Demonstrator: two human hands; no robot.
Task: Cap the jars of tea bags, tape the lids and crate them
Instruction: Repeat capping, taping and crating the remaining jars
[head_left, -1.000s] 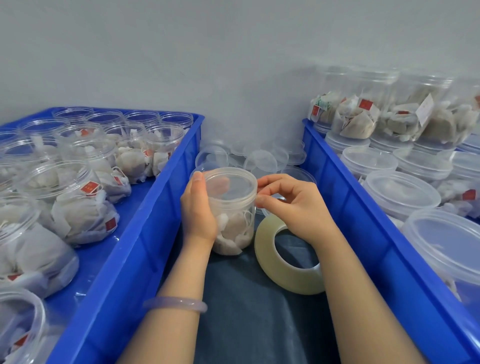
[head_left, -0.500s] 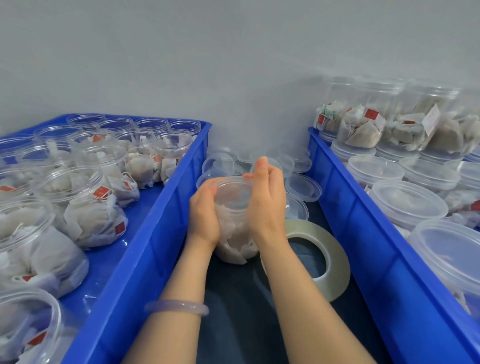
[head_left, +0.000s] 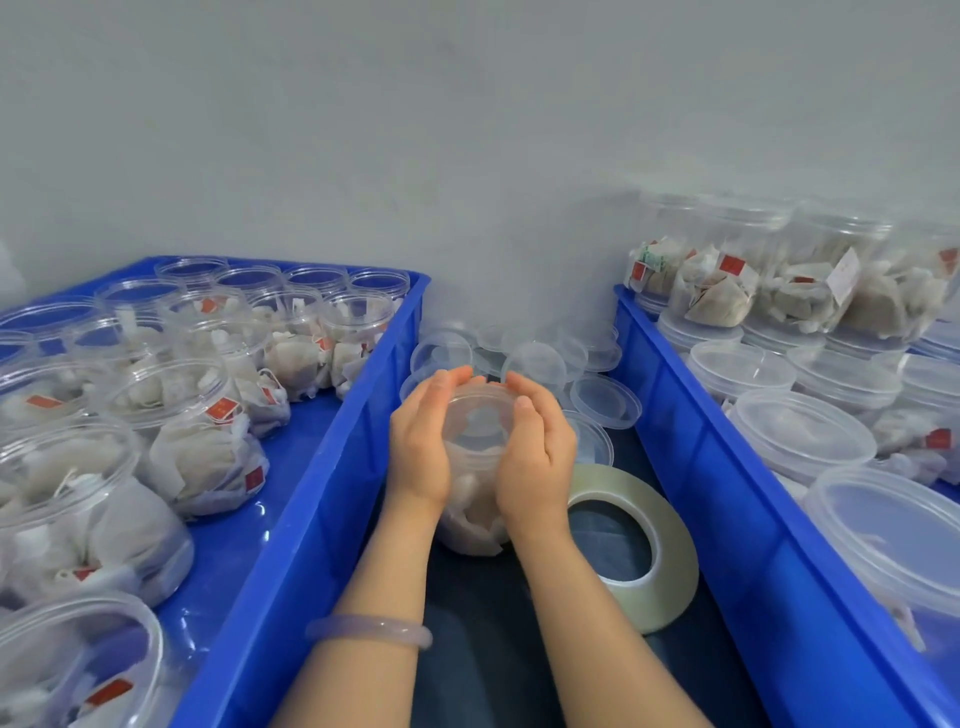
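Observation:
A clear jar of tea bags (head_left: 475, 467) stands capped on the dark table between two blue crates. My left hand (head_left: 423, 441) grips its left side, fingers curled round the lid rim. My right hand (head_left: 537, 452) cups the right side, fingers curved over the rim. A roll of clear tape (head_left: 631, 545) lies flat just right of the jar. Loose clear lids (head_left: 605, 400) are piled behind the jar. The left crate (head_left: 311, 499) holds several uncapped jars of tea bags. The right crate (head_left: 727, 478) holds several capped jars.
A grey wall stands close behind everything. More filled jars (head_left: 779, 280) are stacked on the capped ones at the far right. A pale bangle (head_left: 369, 629) sits on my left wrist. Dark table surface (head_left: 483, 649) shows between the crates, under my forearms.
My right hand left the jar's rim near the tape and came round to cup the jar's right side. The tape roll now lies flat. The view tilted slightly down.

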